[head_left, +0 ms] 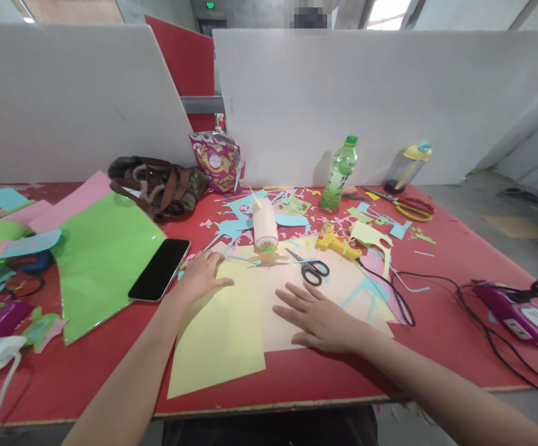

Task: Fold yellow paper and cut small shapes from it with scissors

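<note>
My left hand (202, 275) rests at the upper left edge of a yellow paper sheet (217, 334), fingers apart and nothing held. Palm down, my right hand (317, 317) lies with fingers spread on a pale pink sheet (275, 334). Black-handled scissors (311, 269) lie just beyond it. A pale cylinder (265, 224) with a thin yellow pointed piece at its far end lies on its side between and beyond my hands. The yellow glue gun (338, 243) sits behind the scissors, its black cord running right.
Left are a black phone (161, 269), a green sheet (106, 260) and a camouflage bag (161, 186). A snack bag (217, 161), green bottle (340, 173), clear yellow-topped bottle (408, 167) and red-yellow-handled scissors (415, 207) stand or lie behind. A purple power strip (519, 313) is right. Paper scraps litter the red table (436, 353).
</note>
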`<state>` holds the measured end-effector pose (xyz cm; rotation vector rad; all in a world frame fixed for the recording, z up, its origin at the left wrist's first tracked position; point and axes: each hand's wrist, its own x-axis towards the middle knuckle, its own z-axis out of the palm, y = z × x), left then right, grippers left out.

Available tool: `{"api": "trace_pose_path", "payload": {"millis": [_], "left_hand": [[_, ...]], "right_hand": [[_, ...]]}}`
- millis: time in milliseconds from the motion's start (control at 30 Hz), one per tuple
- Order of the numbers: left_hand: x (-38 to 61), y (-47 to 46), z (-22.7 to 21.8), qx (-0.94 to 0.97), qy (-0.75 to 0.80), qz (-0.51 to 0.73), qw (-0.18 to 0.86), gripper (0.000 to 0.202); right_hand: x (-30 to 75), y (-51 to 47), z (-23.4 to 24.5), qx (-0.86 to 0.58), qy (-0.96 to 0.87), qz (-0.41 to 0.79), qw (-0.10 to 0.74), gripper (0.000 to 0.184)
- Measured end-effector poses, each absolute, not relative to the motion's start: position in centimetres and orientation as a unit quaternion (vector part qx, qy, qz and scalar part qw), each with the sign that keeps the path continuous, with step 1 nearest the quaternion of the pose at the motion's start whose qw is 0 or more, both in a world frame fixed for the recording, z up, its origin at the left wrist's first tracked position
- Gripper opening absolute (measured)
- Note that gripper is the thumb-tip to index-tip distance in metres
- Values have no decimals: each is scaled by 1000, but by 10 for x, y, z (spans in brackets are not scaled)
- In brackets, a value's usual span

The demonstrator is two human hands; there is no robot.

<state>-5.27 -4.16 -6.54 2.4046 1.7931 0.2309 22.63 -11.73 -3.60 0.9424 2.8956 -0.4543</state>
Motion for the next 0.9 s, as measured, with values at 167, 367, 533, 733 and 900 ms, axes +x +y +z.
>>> {"api": "trace_pose_path", "payload": {"millis": [167, 367, 533, 733, 900], "left_hand": [[-49, -47, -57, 780, 622, 56, 30, 48], [-48, -47, -54, 781, 622, 42, 30, 43], [-48, -46, -61, 793, 604, 68, 47, 38], [-45, -49, -60, 797, 597, 91, 29, 38], [-41, -50, -54, 795, 598, 92, 40, 36]], "right_hand": [[248, -119, -41, 312, 931, -184, 41, 56], [278, -119, -44, 317, 933, -161, 46, 54], [287, -109, -47, 338, 930, -140, 40, 53], [288, -89, -49, 359, 927, -110, 13, 51], [289, -87, -47, 373, 922, -102, 8, 48]]}}
